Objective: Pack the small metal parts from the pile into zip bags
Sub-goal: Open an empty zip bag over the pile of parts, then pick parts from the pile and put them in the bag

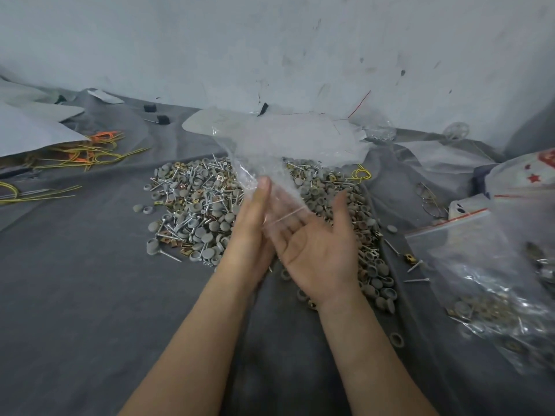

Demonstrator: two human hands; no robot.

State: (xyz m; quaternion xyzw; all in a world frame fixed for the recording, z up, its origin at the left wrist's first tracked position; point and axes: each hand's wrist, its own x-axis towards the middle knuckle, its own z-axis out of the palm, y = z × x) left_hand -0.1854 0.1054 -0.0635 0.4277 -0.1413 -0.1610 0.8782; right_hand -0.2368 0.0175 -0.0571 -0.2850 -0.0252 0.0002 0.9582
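Note:
A pile of small parts (192,205) lies on the grey cloth: silver screws, grey round caps and brass square nuts. Above its right half I hold an empty clear zip bag (288,145), crumpled and rising away from me. My left hand (252,223) has straight fingers pressed flat against the bag's lower end. My right hand (318,250) lies palm up beneath that end, fingers extended under the plastic and thumb raised. The bag's end is sandwiched between the two hands. Part of the pile is hidden behind the bag and hands.
Filled zip bags (486,280) with red seal strips lie at the right. A red-and-white plastic bag (525,172) sits behind them. Yellow and orange wire ties (90,151) and white sheets (30,127) lie at the left. Two black blocks (162,119) sit near the wall.

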